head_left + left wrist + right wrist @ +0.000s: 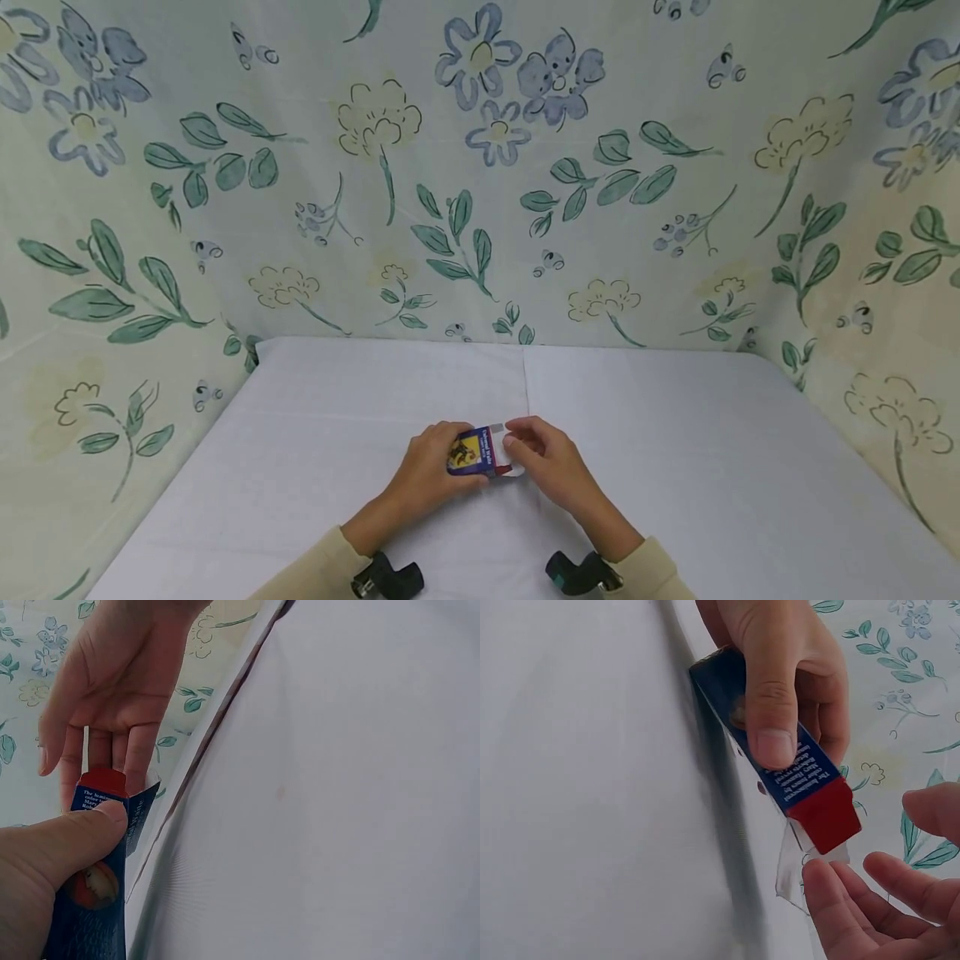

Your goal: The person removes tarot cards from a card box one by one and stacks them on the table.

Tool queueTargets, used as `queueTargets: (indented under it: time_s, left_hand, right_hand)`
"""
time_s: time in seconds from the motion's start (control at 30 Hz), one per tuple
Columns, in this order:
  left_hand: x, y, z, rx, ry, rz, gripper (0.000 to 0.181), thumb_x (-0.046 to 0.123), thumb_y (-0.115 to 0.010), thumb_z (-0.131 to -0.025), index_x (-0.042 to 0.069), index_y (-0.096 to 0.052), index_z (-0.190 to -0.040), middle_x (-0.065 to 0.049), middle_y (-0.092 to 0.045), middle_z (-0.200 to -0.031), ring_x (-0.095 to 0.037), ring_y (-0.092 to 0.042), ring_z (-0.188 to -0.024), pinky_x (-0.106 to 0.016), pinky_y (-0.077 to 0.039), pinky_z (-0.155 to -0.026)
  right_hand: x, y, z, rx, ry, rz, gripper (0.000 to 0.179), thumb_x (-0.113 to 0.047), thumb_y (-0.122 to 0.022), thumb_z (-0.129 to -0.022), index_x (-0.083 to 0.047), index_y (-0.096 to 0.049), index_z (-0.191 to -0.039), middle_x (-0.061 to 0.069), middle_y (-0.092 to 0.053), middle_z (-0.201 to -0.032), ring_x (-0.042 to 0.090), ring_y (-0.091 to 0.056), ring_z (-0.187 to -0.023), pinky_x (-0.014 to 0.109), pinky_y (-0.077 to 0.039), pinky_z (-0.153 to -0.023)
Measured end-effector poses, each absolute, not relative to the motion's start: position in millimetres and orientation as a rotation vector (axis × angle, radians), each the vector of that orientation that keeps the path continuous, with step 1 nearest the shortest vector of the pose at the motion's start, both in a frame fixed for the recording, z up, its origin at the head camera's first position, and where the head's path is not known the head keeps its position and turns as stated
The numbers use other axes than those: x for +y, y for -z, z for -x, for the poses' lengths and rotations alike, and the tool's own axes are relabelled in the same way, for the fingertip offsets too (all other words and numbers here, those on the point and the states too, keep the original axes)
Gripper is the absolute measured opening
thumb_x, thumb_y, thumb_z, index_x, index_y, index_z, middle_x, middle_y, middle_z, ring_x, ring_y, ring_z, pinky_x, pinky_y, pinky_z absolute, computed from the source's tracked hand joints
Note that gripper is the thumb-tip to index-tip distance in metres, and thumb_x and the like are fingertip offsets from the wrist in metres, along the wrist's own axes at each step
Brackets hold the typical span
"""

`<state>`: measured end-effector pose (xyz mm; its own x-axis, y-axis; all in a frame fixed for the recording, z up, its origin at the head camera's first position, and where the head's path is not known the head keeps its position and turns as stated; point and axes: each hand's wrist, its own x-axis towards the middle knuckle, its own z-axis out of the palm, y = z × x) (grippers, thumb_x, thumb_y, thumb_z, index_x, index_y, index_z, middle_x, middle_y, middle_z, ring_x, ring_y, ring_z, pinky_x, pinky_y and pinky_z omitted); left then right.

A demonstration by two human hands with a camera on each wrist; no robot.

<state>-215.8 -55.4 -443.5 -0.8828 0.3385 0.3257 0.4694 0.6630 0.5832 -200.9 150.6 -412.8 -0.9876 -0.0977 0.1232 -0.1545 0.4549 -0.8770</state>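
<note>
My left hand [431, 460] grips a small blue cardboard card box [467, 452] with a yellow picture on its front. The left thumb lies along the printed narrow side, as the left wrist view shows. At the box's right end the top is undone, with a red flap [827, 817] sticking out and a pale flap [790, 866] beside it. My right hand [551, 462] is at this end with relaxed, spread fingers. Its fingertips sit right at the pale flap in the right wrist view. Whatever is inside the box is hidden.
A white cloth [315, 400] covers the table beneath both hands. Floral fabric [495, 250] hangs behind the table and along both sides. Black wrist cameras [390, 577] are strapped below the hands, close to the beige sleeves [315, 571].
</note>
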Motion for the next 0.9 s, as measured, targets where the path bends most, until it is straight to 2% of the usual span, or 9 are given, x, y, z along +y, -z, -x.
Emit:
queueTargets:
  time_s: [0.27,0.57,0.73,0.9]
  left_hand:
    - [-56,447,217,-2.642,1.081,0.671,0.074,0.051,-0.081,-0.071,0.014,-0.055,-0.130,0.003,-0.061,-0.121,-0.009,-0.052,-0.099,-0.036,-0.043,-0.086]
    - [-58,451,216,-2.609,1.148,0.682,0.074,0.049,-0.082,-0.071,0.014,-0.056,-0.131,0.005,-0.060,-0.122,-0.009,-0.053,-0.102,-0.036,-0.045,-0.087]
    - [-58,453,217,-2.575,1.159,0.710,0.073,0.048,-0.082,-0.071,0.016,-0.055,-0.131,0.005,-0.060,-0.122,-0.008,-0.053,-0.103,-0.035,-0.045,-0.089]
    - [-59,454,217,-2.569,1.129,0.740,0.075,0.052,-0.079,-0.073,0.015,-0.054,-0.132,0.006,-0.059,-0.123,-0.008,-0.052,-0.105,-0.040,-0.043,-0.091]
  right_hand:
    - [151,425,205,-2.593,-1.851,-0.211,0.035,-0.029,-0.062,-0.095,-0.005,-0.060,-0.120,0.007,-0.067,-0.100,0.019,-0.066,-0.090,0.028,-0.053,-0.082]
    - [149,436,208,-2.430,-2.156,-0.171,0.039,-0.022,-0.063,-0.094,0.005,-0.056,-0.120,0.013,-0.067,-0.098,0.025,-0.068,-0.086,0.032,-0.055,-0.076]
    - [145,437,208,-2.405,-2.158,-0.143,0.038,-0.023,-0.063,-0.094,0.004,-0.057,-0.120,0.012,-0.066,-0.097,0.023,-0.067,-0.083,0.031,-0.056,-0.074]
    - [142,437,207,-2.409,-2.146,-0.118,0.037,-0.024,-0.064,-0.094,0.003,-0.059,-0.119,0.012,-0.065,-0.099,0.021,-0.065,-0.084,0.031,-0.056,-0.074]
